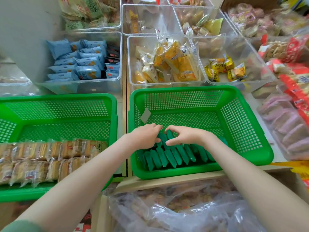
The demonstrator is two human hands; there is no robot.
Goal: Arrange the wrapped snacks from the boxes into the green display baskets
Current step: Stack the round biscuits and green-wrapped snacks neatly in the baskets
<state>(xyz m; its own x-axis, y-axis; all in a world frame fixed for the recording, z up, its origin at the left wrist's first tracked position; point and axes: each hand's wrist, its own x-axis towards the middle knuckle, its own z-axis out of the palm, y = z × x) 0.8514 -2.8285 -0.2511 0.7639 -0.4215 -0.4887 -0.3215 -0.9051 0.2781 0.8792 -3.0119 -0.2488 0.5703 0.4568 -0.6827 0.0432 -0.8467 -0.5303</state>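
A green display basket stands in front of me, right of centre. A row of dark green wrapped snacks lies along its near wall, each packet leaning on its neighbour. My left hand and my right hand meet over the row, fingers curled onto the topmost green packets. A second green basket on the left holds rows of clear-wrapped golden biscuits along its near side. A cardboard box with a clear bag of wrapped snacks sits just below my arms.
Clear plastic bins behind the baskets hold blue packets, yellow cake packets and small yellow sweets. Red and pink wrapped goods crowd the right side. A grey wall rises at the far left.
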